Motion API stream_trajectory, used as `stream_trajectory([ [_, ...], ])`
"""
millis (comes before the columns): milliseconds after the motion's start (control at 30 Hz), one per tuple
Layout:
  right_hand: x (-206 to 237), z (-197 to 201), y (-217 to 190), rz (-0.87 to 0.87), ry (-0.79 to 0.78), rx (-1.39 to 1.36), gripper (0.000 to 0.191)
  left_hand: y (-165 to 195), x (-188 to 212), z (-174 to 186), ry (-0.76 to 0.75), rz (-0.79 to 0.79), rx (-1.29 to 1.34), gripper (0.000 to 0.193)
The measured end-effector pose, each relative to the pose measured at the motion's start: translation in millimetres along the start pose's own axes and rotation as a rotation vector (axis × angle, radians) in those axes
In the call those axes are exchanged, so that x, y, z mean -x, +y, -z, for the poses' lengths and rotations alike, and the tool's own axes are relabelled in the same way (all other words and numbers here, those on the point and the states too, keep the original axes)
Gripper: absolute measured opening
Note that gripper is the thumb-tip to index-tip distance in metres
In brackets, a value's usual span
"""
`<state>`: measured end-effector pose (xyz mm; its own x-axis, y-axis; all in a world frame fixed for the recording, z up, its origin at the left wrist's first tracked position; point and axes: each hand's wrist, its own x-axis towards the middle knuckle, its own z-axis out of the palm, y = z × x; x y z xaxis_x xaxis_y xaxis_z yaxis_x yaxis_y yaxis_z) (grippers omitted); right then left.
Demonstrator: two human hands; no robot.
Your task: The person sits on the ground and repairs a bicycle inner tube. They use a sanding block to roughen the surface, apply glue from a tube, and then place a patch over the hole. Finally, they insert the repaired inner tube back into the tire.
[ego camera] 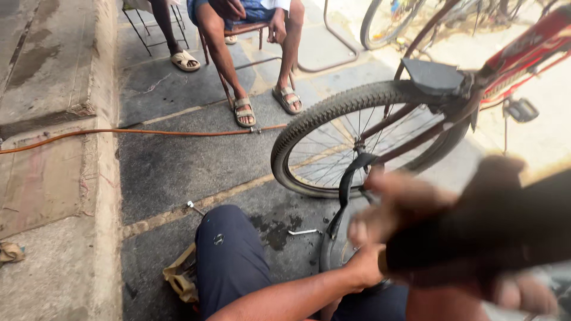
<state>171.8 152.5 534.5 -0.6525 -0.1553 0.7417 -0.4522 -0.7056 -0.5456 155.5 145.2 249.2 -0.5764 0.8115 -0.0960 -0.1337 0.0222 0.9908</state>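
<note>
The left hand (366,267) was closed around a black tyre (339,244) low by the pavement, just below the bicycle's mounted wheel (333,137). The right hand (392,202) was blurred with motion, its fingers curled on a dark rubber piece (493,220), probably a tube or tyre section; whether that grip was tight I could not tell.

As I judged it, the work stood midway: the rubber was off and in hand, nothing refitted yet, and a small metal tool (304,232) lay loose on the pavement (166,166) beside the person's knee (229,249).

Room was tight. The wheel stood close ahead, the knee crowded the left, and a curb (104,148) bounded the far left. An orange hose (148,132) crossed the ground ahead, near a seated person's sandalled feet (244,112). Open pavement lay between knee and hose.
</note>
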Motion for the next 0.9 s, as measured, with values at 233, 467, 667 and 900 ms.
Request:
stream_trajectory([
  [233,17.0,33.6,20.6,0.04,-0.062,-0.054,0.054,17.7,9.9,44.3,0.113,-0.14,0.185,0.057],
  [467,13.8,33.2,10.0,0.102,-0.067,-0.011,0.054,7.1,28.3,63.5,0.174,0.062,0.08,0.062],
  [667,40.4,30.4,24.2,0.127,-0.072,0.013,0.055,-13.9,26.6,68.1,0.208,0.08,-0.006,0.056],
  [900,56.3,39.4,17.7,0.09,-0.057,0.016,0.056,-19.3,18.8,57.9,0.15,0.134,-0.004,0.057],
])
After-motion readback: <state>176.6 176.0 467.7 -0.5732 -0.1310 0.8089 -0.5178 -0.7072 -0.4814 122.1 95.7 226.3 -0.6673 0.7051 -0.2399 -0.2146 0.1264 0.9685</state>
